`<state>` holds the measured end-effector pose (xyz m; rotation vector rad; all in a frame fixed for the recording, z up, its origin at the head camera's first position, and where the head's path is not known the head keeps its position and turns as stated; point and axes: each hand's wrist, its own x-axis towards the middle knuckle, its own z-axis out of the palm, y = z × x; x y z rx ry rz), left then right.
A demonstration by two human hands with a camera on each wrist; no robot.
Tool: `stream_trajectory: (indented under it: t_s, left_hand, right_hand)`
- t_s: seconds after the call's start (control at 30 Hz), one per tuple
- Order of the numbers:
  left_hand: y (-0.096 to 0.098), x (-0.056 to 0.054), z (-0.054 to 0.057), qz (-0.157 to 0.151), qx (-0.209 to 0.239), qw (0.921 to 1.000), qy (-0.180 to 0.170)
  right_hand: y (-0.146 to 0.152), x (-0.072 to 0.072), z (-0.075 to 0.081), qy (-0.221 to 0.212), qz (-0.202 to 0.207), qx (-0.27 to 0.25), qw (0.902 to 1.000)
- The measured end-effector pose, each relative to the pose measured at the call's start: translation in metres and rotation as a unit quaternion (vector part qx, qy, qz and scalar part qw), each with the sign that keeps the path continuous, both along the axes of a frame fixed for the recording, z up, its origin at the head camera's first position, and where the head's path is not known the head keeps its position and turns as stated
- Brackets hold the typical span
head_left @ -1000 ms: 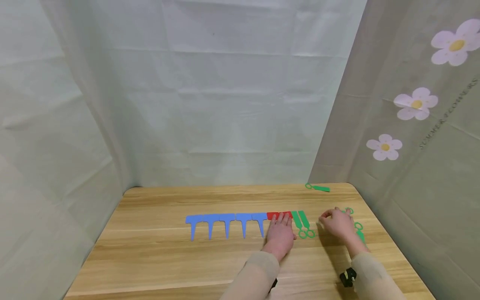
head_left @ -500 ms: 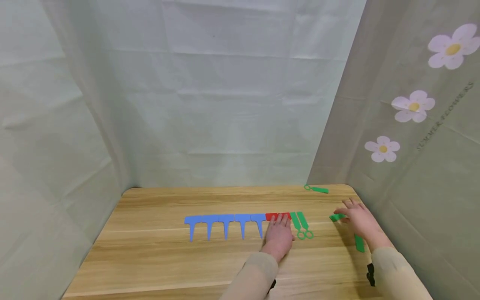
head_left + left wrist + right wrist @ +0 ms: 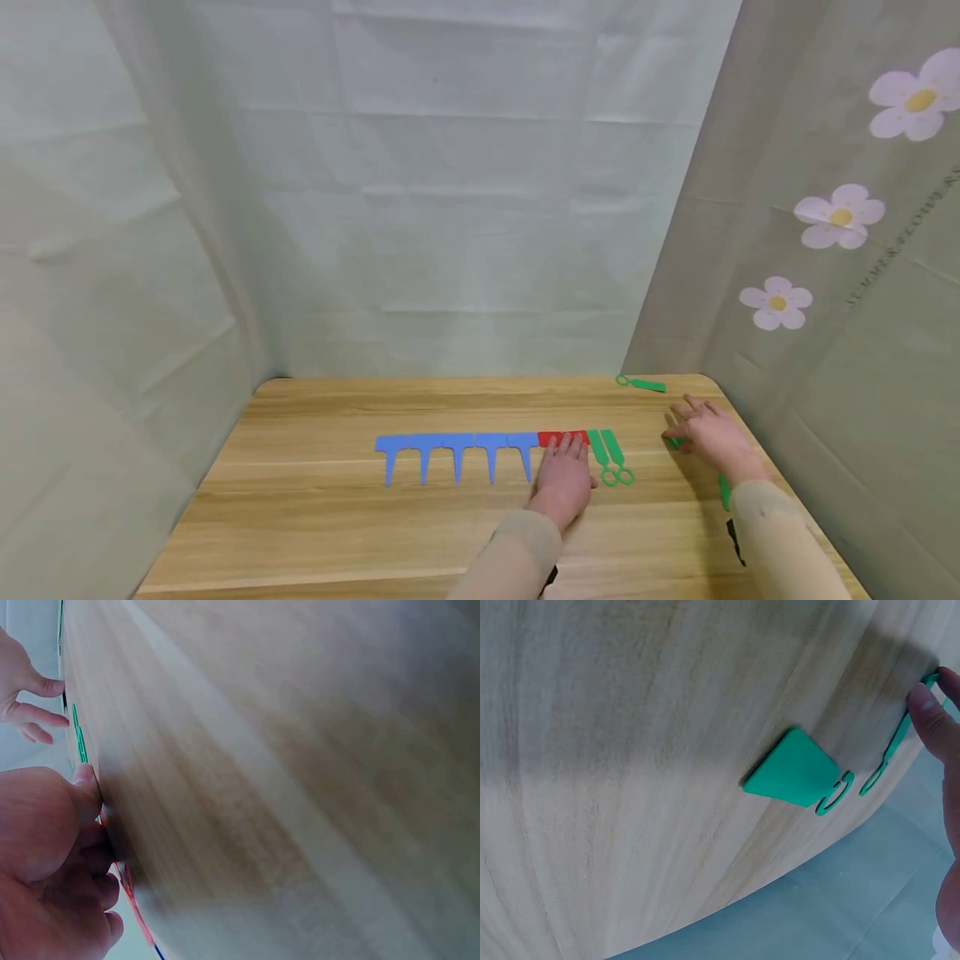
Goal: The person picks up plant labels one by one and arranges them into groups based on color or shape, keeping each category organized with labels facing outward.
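My left hand (image 3: 562,483) lies with its fingers extended over two red tags (image 3: 549,438), which it partly hides. They sit in a row between blue T-shaped plant labels (image 3: 458,443) on their left and two green ring-ended tags (image 3: 613,447) on their right. Further right, my right hand (image 3: 716,437) has thumb and forefinger at the end of another green tag (image 3: 900,733). The right wrist view shows that end pinched between them, with the ring lying toward the table's edge. Nearer the camera lies one more green tag (image 3: 793,771), mostly covered by the right arm in the head view.
A single green tag (image 3: 647,385) lies near the back edge of the wooden table (image 3: 315,517). Pale cloth (image 3: 480,208) hangs behind the table and along both sides, with printed flowers (image 3: 777,304) on the right.
My right hand has moved right from beside the two lined-up green tags to a loose green tag, and its fingers have closed in on that tag's end. The left hand stays on the red tags.
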<state>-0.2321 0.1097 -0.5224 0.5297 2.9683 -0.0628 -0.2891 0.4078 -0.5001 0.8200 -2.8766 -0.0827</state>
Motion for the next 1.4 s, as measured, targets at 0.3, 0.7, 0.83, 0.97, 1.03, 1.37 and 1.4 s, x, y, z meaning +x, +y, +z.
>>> stream_trajectory:
  t_s: [0.3, 0.7, 0.83, 0.97, 1.03, 1.37, 1.4]
  left_hand:
    - [0.002, -0.002, -0.004, 0.002, 0.003, 1.0, -0.002]
    - [0.0, 0.002, 0.002, -0.002, 0.002, 1.0, 0.006]
    - [0.001, 0.0, -0.001, 0.0, 0.002, 1.0, 0.005]
    - [0.001, 0.0, -0.003, 0.003, 0.002, 1.0, 0.007]
    - [0.001, 0.0, -0.002, 0.005, 0.006, 1.0, 0.0]
    - [0.0, 0.004, 0.006, 0.007, 0.018, 0.9998, 0.004]
    - [0.0, 0.004, 0.006, 0.007, 0.019, 0.9998, 0.004]
  right_hand:
    - [-0.003, -0.004, -0.003, 0.006, -0.004, 0.004, 1.0]
    - [-0.01, -0.002, -0.004, 0.047, -0.024, 0.027, 0.9983]
    - [-0.012, -0.001, -0.004, 0.044, -0.032, 0.027, 0.9981]
    - [-0.013, -0.001, -0.005, 0.047, -0.039, 0.024, 0.9979]
    - [-0.013, -0.001, -0.005, 0.046, -0.041, 0.022, 0.9978]
    - [-0.014, 0.001, -0.004, 0.037, -0.061, 0.023, 0.9972]
    - [-0.014, 0.002, -0.004, 0.039, -0.062, 0.024, 0.997]
